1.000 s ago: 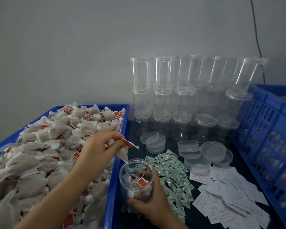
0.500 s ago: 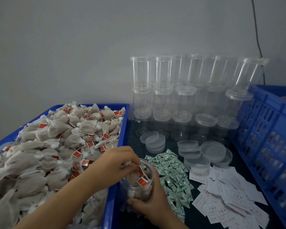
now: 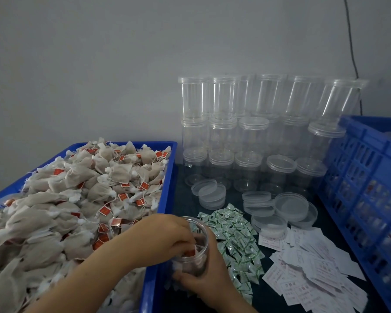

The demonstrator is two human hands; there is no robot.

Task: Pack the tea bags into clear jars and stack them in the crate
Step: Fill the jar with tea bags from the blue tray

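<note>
While the blue tray on the left sits heaped w/ tea bags, left hand has fingertips dipped into the open clear jar, pinching a bag afaict. Right hand grips that jar's side. Blue crate far right.
</note>
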